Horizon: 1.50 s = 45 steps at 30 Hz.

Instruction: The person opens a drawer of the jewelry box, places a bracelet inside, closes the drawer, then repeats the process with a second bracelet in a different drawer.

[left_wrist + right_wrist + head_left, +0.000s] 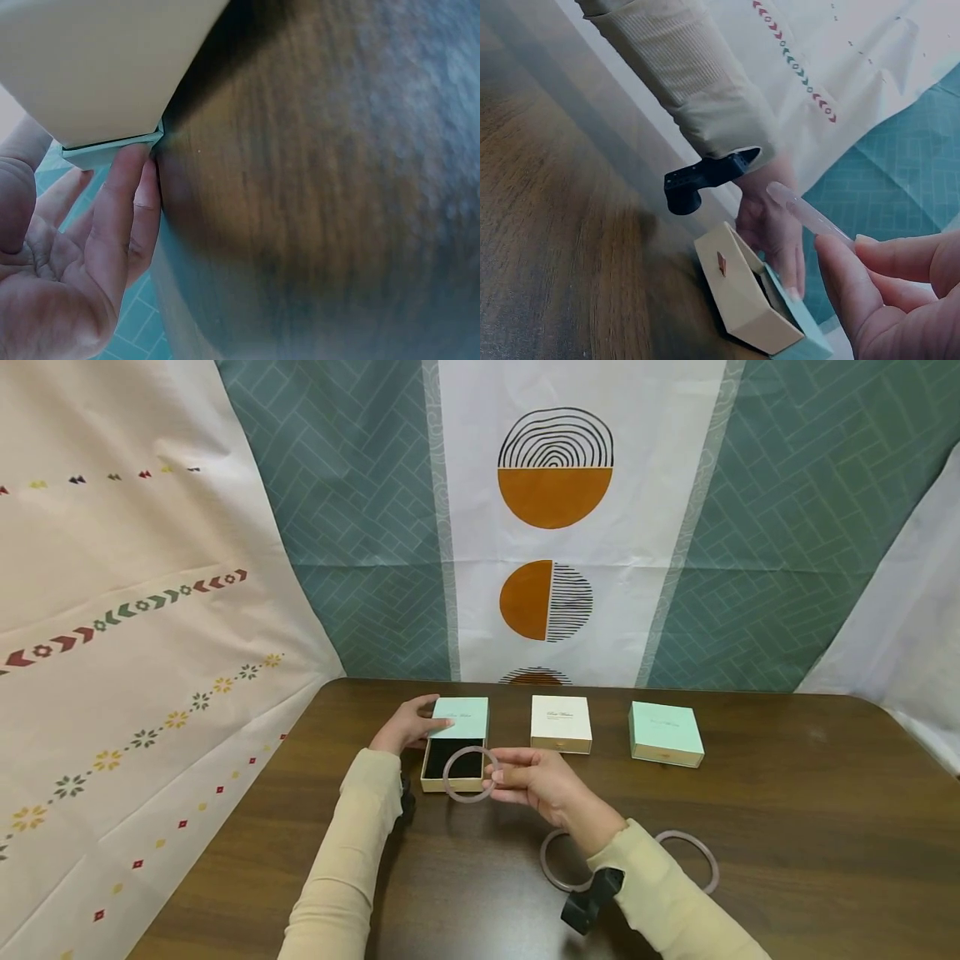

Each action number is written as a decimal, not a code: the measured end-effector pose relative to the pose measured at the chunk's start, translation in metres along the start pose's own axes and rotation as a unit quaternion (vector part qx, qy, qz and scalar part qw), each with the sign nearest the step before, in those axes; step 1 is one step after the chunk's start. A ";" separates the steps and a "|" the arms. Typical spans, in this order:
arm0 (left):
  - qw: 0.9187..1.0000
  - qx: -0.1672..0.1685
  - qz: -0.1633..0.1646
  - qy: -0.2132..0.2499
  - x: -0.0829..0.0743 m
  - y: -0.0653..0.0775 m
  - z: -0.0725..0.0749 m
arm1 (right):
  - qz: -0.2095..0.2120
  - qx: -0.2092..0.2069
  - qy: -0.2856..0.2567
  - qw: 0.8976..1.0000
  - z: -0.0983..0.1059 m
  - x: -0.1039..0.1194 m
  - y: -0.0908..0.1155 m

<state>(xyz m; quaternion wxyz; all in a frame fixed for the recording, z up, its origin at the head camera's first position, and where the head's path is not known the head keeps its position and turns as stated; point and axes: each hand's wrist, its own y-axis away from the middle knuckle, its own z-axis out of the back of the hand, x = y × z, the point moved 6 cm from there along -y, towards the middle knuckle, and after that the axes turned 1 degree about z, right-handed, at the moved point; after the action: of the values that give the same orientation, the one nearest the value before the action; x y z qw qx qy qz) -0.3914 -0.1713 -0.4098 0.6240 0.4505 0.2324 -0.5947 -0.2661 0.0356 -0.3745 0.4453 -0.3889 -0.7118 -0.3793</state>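
At the table's back left sits a small jewelry box with a mint sleeve point(461, 712), its cream drawer point(437, 785) pulled partway out toward me, showing a black lining. My left hand point(405, 727) grips the sleeve, thumb on top and fingers along its side. In the left wrist view, fingers point(120, 202) press against the sleeve's edge. Between thumb and fingers, my right hand point(547, 782) pinches a pale pinkish bangle point(467, 799), held upright over the drawer's front. The right wrist view shows the bangle point(810, 217) nearly edge-on, above the drawer's small pull tab point(721, 264).
A white box point(560, 714) and another mint box point(665, 727) stand closed to the right along the back. Two more bangles lie on the table near my right forearm: one left of it point(545, 862), the other bangle point(682, 836) partly hidden behind the sleeve. Fabric hangs behind the table point(810, 793).
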 end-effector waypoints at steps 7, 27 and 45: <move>1.000 0.000 -0.001 0.002 -0.002 -0.002 -0.002 | 0.002 -0.022 0.001 1.000 0.000 0.000 -0.001; 1.000 0.002 0.000 -0.002 -0.009 0.003 -0.002 | 0.003 -0.062 0.003 0.998 0.005 -0.002 -0.016; 1.000 -0.006 0.009 0.004 -0.003 0.005 -0.001 | -0.001 -0.072 0.015 0.997 0.003 -0.009 -0.028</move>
<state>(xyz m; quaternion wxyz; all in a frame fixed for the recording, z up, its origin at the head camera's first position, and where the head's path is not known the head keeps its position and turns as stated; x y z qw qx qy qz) -0.3869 -0.1694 -0.4059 0.6311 0.4514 0.2338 -0.5859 -0.2895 0.0252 -0.3889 0.4266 -0.4138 -0.6758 -0.4359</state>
